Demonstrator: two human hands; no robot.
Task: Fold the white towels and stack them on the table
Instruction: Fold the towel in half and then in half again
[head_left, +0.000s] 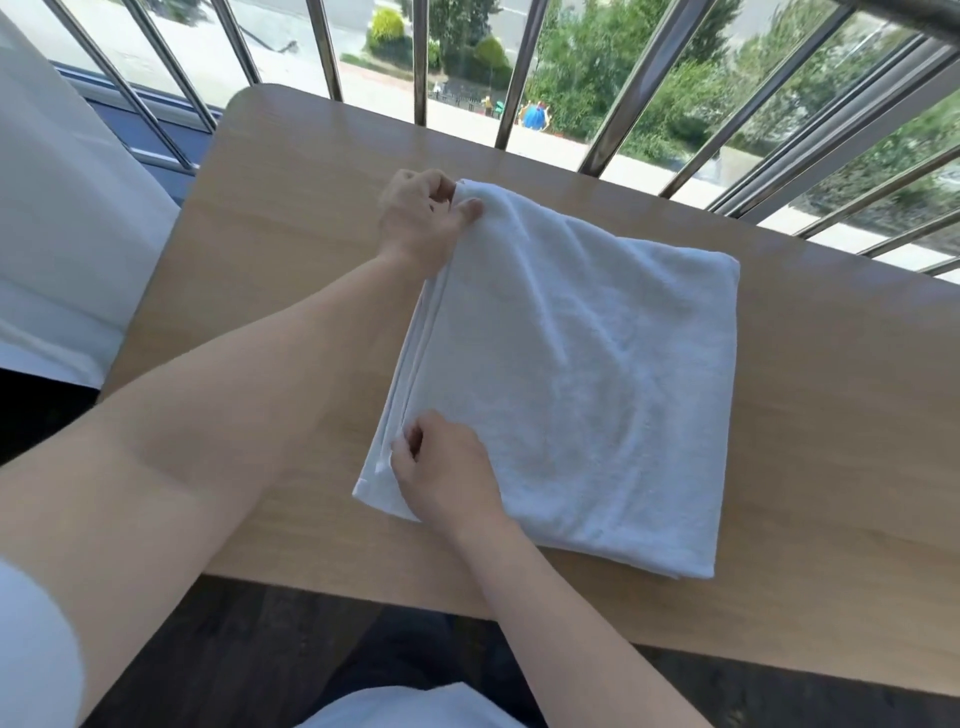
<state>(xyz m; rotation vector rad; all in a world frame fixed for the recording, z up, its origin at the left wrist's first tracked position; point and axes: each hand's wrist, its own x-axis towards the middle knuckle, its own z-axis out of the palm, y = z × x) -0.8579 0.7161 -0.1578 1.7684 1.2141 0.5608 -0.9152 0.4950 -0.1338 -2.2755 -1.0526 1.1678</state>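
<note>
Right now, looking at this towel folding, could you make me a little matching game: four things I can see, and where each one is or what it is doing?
Things:
1. left hand
2. right hand
3. white towel
4. metal railing

Places or states:
A. lies folded on the wooden table
B. pinches the towel's far corner
C. stands beyond the table's far edge
D. grips the towel's near corner

Pairs: 1-B, 2-D, 3-A, 4-C

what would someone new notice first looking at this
A white towel, folded into a thick square, lies on the wooden table and fills the middle of the view. The left hand pinches its far left corner while the right hand pinches its near left corner. Behind the table, metal railing bars stand against sunlit trees.
</note>
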